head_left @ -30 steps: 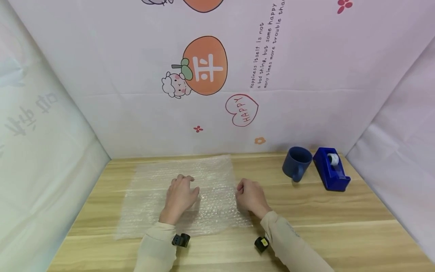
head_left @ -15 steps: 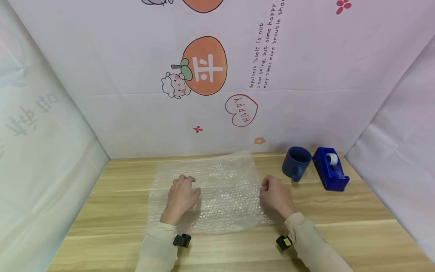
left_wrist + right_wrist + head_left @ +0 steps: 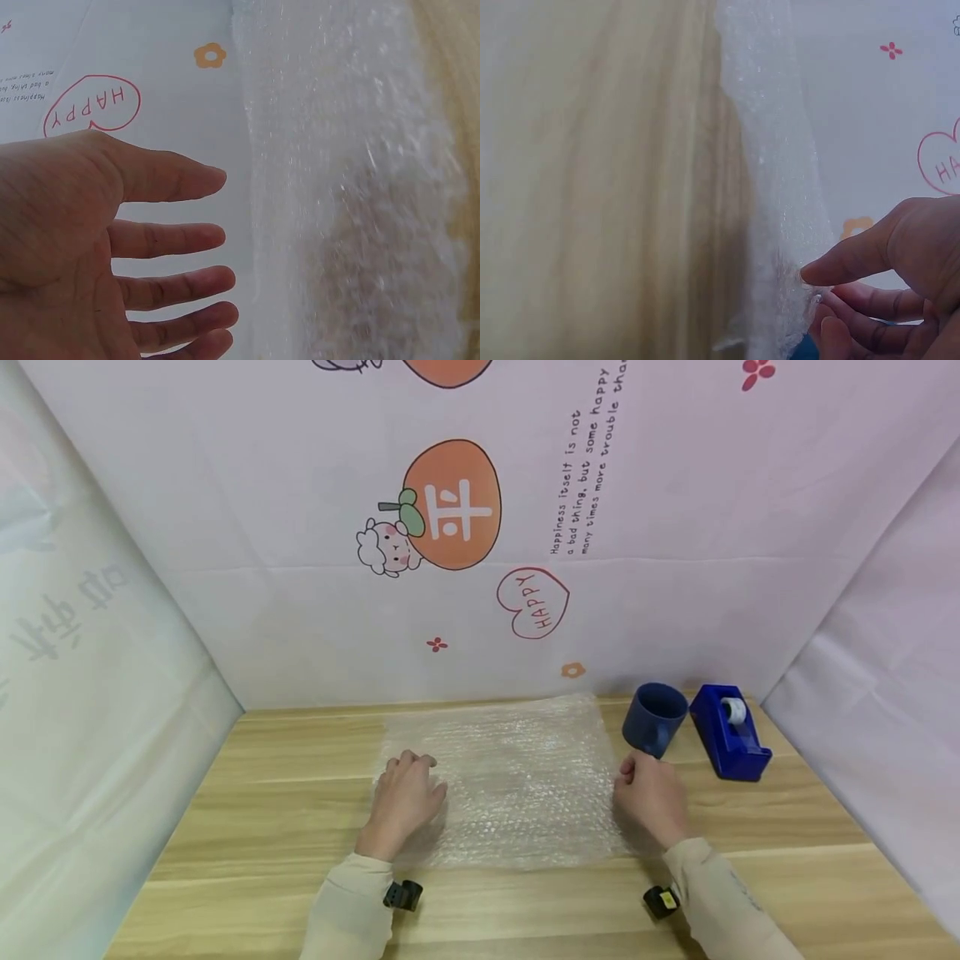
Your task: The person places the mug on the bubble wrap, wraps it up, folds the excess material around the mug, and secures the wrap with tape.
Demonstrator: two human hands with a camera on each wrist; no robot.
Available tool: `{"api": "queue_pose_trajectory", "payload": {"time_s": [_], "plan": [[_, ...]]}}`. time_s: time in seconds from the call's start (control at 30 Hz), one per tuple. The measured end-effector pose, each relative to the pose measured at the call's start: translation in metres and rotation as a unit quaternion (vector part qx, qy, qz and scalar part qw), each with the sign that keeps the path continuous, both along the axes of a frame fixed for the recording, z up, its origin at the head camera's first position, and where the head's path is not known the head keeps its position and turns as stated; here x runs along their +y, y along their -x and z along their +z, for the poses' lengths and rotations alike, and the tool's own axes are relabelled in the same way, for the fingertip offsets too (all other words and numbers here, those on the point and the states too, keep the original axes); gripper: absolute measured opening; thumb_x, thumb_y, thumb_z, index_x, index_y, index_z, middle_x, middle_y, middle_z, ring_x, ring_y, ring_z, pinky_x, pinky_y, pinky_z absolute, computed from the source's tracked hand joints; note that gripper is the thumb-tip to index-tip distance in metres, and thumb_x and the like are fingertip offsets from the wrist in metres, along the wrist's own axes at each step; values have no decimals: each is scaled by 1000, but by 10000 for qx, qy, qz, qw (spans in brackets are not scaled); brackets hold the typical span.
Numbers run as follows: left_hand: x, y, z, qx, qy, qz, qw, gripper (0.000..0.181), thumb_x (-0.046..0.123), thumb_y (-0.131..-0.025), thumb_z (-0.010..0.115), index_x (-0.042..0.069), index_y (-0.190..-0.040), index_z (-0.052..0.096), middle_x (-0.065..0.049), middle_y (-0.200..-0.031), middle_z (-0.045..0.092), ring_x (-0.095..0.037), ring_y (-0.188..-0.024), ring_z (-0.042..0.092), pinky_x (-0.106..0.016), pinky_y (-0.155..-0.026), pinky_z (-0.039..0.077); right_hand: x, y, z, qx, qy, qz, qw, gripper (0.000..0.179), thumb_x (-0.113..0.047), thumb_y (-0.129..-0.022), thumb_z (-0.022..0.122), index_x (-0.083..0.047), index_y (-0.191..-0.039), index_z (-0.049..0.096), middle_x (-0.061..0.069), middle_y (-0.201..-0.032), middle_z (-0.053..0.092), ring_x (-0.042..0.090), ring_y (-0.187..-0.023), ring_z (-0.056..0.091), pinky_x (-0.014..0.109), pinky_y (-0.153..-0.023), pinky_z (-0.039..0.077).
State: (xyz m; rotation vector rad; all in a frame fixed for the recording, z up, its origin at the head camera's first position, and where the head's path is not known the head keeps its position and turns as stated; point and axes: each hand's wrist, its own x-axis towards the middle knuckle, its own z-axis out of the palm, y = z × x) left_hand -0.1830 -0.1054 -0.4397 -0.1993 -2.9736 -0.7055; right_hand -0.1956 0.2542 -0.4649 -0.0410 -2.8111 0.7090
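Observation:
A clear sheet of bubble wrap [image 3: 517,777] lies across the middle of the wooden table. My right hand [image 3: 654,797] pinches its right edge between thumb and fingers, and the right wrist view shows the film bunched at those fingertips [image 3: 814,274]. Over the left part of the sheet hovers my left hand [image 3: 405,802], its fingers spread and relaxed. In the left wrist view those fingers [image 3: 187,285] hold nothing, with the bubble wrap beyond them. A dark blue mug [image 3: 651,718] stands just behind my right hand, its handle partly overlapped by that hand.
To the right of the mug sits a blue tape dispenser [image 3: 729,735] with a white roll. A printed white curtain [image 3: 300,610] rises along the table's back edge, with pale sheets at both sides. Bare wood [image 3: 247,827] shows on the left.
My right hand has moved right, drawing the bubble wrap along with it toward the mug. The left hand has stayed almost in place while the sheet slid beneath it.

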Motion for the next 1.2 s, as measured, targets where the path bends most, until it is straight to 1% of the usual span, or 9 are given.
{"api": "queue_pose_trajectory", "payload": {"time_s": [0.13,0.33,0.53,0.67,0.77,0.9,1.0,1.1,1.2], "plan": [[-1,-2,-1,-85,123,-93,9998,40,23,-91,73,2,-124,68,-20,-120,62,-41,-109,55,-55,-92,48,7,-2,-3,-12,-49,-84,10000,6,-5,-78,63,-4,-84,65,9,-75,64,30,-68,60,46,-61,47],[-1,-5,-3,-147,274,-433,9986,41,22,-92,73,1,-126,67,-20,-123,60,-41,-113,54,-56,-95,47,13,-2,-3,-263,-147,-91,9995,8,-6,-82,65,-2,-89,65,11,-78,64,31,-69,60,48,-60,46],[-1,-9,-4,-218,239,-585,9978,42,21,-92,73,2,-128,66,-19,-124,59,-41,-116,53,-57,-96,46,13,-4,-2,-116,-131,-164,9997,8,-9,-84,64,-3,-90,66,10,-80,66,31,-70,61,47,-60,46],[-1,-11,-3,-220,331,-599,9974,43,21,-90,75,2,-128,66,-20,-125,59,-42,-117,52,-58,-97,45,11,-9,4,198,-9,-280,9994,11,-13,-87,66,-2,-91,67,11,-82,68,31,-71,63,43,-57,47],[-2,-12,-2,-301,447,-581,9969,45,22,-89,76,3,-129,66,-20,-128,58,-43,-119,51,-59,-99,44,11,-10,9,725,77,-352,9967,15,-14,-89,70,0,-92,67,15,-83,70,32,-71,65,44,-56,49],[-5,-14,-3,-403,585,-559,9959,47,23,-88,76,3,-130,66,-21,-128,57,-45,-121,50,-60,-100,43,17,-7,12,1812,75,-568,9818,18,-14,-88,74,2,-87,65,18,-79,68,36,-65,63,50,-54,47],[-7,-13,-6,-400,673,-587,9952,48,24,-87,78,4,-129,66,-21,-126,58,-45,-119,51,-60,-99,44,22,-3,14,2313,90,-821,9694,24,-16,-86,76,4,-89,63,21,-82,65,40,-67,60,55,-57,44],[-8,-13,-9,-454,736,-614,9944,50,26,-85,79,4,-128,66,-21,-124,58,-45,-118,52,-60,-98,44,28,1,16,2227,155,-1059,9690,34,-22,-87,77,6,-96,61,22,-89,59,43,-77,56,56,-64,43],[-9,-13,-11,-568,743,-622,9937,49,27,-85,80,4,-126,67,-20,-122,57,-45,-117,51,-60,-97,44,33,5,18,1815,244,-1241,9752,43,-30,-89,77,7,-102,59,23,-95,57,44,-84,54,57,-69,42]]}}
